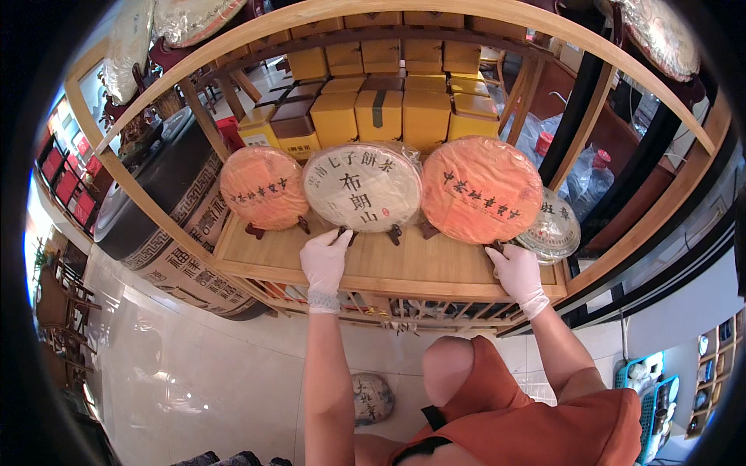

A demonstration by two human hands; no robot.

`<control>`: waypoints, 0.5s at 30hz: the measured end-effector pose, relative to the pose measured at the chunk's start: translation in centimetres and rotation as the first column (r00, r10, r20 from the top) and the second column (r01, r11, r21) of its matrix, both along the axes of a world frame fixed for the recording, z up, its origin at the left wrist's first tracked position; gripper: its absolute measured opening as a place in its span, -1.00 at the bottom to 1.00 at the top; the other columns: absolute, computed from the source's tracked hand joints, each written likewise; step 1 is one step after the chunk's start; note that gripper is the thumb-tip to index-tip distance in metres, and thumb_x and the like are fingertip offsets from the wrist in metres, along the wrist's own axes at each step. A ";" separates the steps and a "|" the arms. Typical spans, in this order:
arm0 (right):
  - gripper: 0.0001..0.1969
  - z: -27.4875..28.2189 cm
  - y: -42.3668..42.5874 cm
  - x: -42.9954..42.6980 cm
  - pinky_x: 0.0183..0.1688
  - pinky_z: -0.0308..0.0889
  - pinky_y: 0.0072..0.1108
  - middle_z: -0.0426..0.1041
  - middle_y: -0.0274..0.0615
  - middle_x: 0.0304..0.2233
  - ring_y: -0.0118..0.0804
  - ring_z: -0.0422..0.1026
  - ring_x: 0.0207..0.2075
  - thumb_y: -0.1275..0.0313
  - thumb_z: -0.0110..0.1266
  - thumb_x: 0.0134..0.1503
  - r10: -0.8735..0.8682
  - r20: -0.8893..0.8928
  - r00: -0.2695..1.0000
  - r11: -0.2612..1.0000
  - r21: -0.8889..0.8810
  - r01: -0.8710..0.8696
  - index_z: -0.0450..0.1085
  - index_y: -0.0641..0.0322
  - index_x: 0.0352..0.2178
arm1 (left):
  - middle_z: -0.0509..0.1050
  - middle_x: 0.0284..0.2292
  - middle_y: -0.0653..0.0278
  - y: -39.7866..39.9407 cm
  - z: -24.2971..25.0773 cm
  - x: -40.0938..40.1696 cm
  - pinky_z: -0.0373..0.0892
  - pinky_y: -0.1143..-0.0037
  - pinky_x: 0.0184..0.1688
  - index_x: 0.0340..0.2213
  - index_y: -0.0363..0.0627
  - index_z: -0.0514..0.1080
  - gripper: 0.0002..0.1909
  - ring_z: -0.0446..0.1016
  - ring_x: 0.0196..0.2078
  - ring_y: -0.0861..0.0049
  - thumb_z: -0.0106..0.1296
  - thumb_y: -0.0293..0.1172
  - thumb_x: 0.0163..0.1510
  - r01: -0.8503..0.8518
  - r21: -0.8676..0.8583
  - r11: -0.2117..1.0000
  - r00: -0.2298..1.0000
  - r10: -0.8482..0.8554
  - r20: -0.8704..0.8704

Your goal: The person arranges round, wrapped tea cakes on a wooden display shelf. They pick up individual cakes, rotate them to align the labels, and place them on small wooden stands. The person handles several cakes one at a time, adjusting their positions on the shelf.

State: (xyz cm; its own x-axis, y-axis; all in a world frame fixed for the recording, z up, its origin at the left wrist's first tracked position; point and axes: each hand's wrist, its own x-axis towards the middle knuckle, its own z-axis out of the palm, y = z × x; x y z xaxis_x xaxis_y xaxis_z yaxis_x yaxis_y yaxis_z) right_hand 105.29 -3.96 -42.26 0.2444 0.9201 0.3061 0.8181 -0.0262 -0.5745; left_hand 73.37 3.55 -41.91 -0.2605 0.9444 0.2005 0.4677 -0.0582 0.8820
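Observation:
My left hand (324,265), in a white glove, pinches a front foot of the dark display stand (396,234) under a white-wrapped tea cake (362,187). My gloved right hand (518,274) has its thumb and fingers closed on a front foot of another dark stand (430,231). That stand bears a large orange-wrapped tea cake (481,190) in clear plastic. To the left, a smaller orange-wrapped tea cake (265,187) leans on its own stand (254,230). Partly hidden behind the large orange cake is a grey-white tea cake (551,227).
Wood shelf (373,262) holds the cakes inside a wooden frame (169,233). Stacked yellow boxes (379,116) stand behind them. At the left is a large dark jar (192,256). Another wrapped cake (373,399) lies on the floor, and blue baskets (647,402) stand at the right.

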 end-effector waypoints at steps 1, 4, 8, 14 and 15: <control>-0.64 -0.3 0.2 0.1 -0.56 0.28 -0.35 0.33 -0.06 -0.78 0.00 0.37 -0.66 0.22 0.09 -0.03 0.001 0.000 1.000 1.000 -0.001 -0.001 0.33 0.28 -0.74 | 0.53 -0.49 0.11 0.0 -0.1 0.1 0.34 0.56 -0.38 -0.37 -0.19 0.51 -0.71 0.48 -0.49 0.49 0.14 -0.25 -0.11 -0.001 -0.001 1.000 1.000 0.001 0.000; -0.64 -0.4 0.7 0.2 -0.56 0.29 -0.38 0.34 -0.08 -0.79 -0.04 0.38 -0.68 0.24 0.09 -0.02 0.057 0.028 0.998 0.997 0.049 -0.059 0.34 0.30 -0.73 | 0.53 -0.51 0.14 0.0 -0.3 0.3 0.33 0.59 -0.39 -0.37 -0.22 0.51 -0.72 0.47 -0.51 0.58 0.15 -0.29 -0.12 -0.030 0.027 0.999 0.997 0.028 0.069; -0.65 0.7 0.5 -0.4 -0.56 0.29 -0.40 0.34 -0.08 -0.79 -0.08 0.39 -0.68 0.26 0.07 -0.01 0.056 -0.099 0.994 0.997 -0.049 -0.062 0.35 0.32 -0.72 | 0.52 -0.49 0.11 0.8 -1.1 0.1 0.35 0.54 -0.38 -0.38 -0.17 0.52 -0.72 0.50 -0.48 0.44 0.14 -0.24 -0.12 -0.058 0.060 0.997 0.997 0.061 -0.037; -0.71 0.9 0.4 -1.0 -0.57 0.28 -0.42 0.35 -0.05 -0.76 -0.08 0.39 -0.68 0.33 0.09 -0.01 0.096 -0.139 0.986 0.994 -0.031 -0.101 0.35 0.36 -0.67 | 0.52 -0.51 0.13 1.2 -1.5 -0.5 0.36 0.52 -0.39 -0.40 -0.19 0.51 -0.68 0.49 -0.48 0.38 0.13 -0.17 -0.12 -0.078 0.091 0.993 0.987 0.090 -0.134; -0.69 0.5 0.3 -0.7 -0.58 0.27 -0.42 0.35 -0.03 -0.75 -0.08 0.38 -0.68 0.32 0.09 0.00 0.079 -0.129 0.988 0.996 -0.018 -0.082 0.35 0.37 -0.67 | 0.52 -0.55 0.15 0.9 -1.3 -0.5 0.35 0.55 -0.42 -0.41 -0.27 0.50 -0.67 0.49 -0.53 0.47 0.15 -0.20 -0.11 -0.067 0.131 0.989 0.978 0.092 -0.190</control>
